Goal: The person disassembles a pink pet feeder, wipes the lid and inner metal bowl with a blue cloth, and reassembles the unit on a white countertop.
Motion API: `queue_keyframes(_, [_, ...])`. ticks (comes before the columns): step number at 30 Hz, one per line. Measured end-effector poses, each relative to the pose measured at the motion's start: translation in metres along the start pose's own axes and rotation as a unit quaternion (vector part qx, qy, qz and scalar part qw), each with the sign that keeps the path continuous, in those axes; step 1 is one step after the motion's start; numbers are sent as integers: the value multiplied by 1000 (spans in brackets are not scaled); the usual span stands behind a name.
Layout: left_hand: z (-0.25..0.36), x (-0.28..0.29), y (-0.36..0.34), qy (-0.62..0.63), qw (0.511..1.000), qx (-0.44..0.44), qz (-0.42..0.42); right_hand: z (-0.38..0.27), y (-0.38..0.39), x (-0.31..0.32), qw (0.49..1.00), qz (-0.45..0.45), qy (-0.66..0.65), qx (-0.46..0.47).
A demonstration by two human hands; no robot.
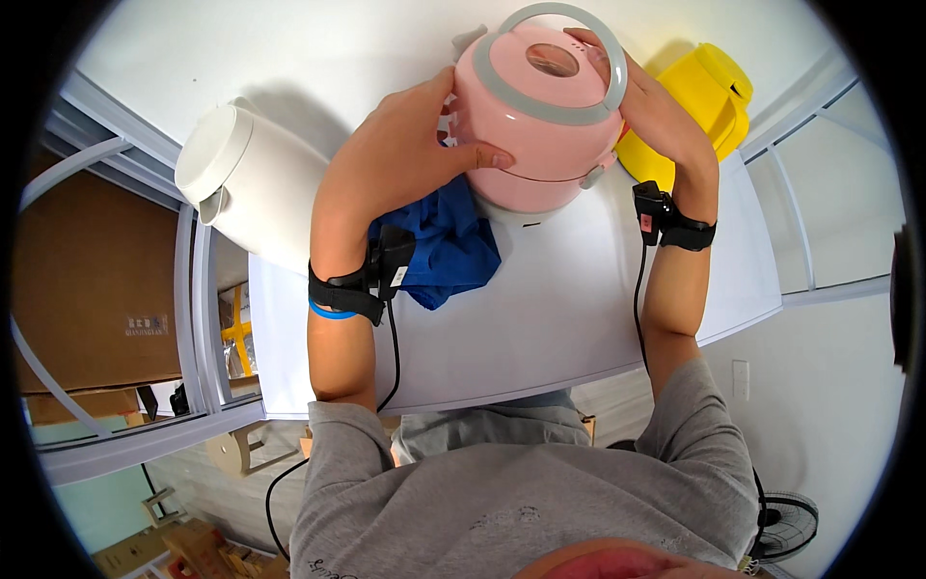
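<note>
Head view: a pink rice cooker (540,164), top centre between a white kettle (265,183) and a yellow jug (690,106), could tip if its smooth sides slip, or drag the blue cloth (449,246) beside it. Left hand (410,140) spreads wide, holding its left side, thumb in front; right hand (595,60) bends around behind, partly hidden, grip unclear. Both elbows point outward.

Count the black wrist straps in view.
2: the left wrist strap, below the left hand gripping the pink cooker, and the right wrist strap, below the right hand. Both show plainly.
</note>
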State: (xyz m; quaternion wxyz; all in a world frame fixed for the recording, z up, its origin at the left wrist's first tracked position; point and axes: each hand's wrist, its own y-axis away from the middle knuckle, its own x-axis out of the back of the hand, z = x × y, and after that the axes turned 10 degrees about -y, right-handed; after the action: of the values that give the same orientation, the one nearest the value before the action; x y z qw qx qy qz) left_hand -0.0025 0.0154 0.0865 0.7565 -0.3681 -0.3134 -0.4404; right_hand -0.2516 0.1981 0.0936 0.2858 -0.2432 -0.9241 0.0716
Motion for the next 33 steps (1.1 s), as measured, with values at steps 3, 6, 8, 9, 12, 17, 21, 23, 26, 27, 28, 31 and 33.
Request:
queue_keyframes(3, [5,0,-3,3,1000,-4,-3,-2,5,7,1000,1,8,-7])
queue_keyframes(6, [8,2,-2,5,1000,3,-11,6,2,9,1000,-8,2,9])
queue_keyframes(8, [3,0,-2,8,1000,-9,-4,6,1,5,1000,0,-4,26])
queue_keyframes(9, [4,0,-2,7,1000,-10,-1,4,3,5,1000,12,0,12])
queue_keyframes(12, [9,3,-1,-2,1000,-10,5,-3,7,6,999,30,0,-14])
queue_keyframes(17, [12,4,0,-10,999,-27,37,0,11,9,999,34,-19,12])
queue_keyframes(21, [10,4,-2,13,994,-84,71,-3,15,16,998,56,-21,1])
queue_keyframes(23, [13,4,-1,19,991,-101,83,-12,17,16,997,47,-51,16])
queue_keyframes(26, [15,3,0,33,982,-132,127,-3,18,26,994,100,-39,38])
queue_keyframes(27, [16,3,0,36,980,-142,138,-3,20,30,991,111,-44,54])
queue_keyframes(28, [17,3,0,39,976,-152,149,-3,22,35,989,123,-49,70])
queue_keyframes(31, [43,13,7,46,975,-155,150,-27,32,46,990,114,-61,59])
queue_keyframes(33, [56,20,10,44,977,-166,127,-46,45,52,986,33,-104,125])
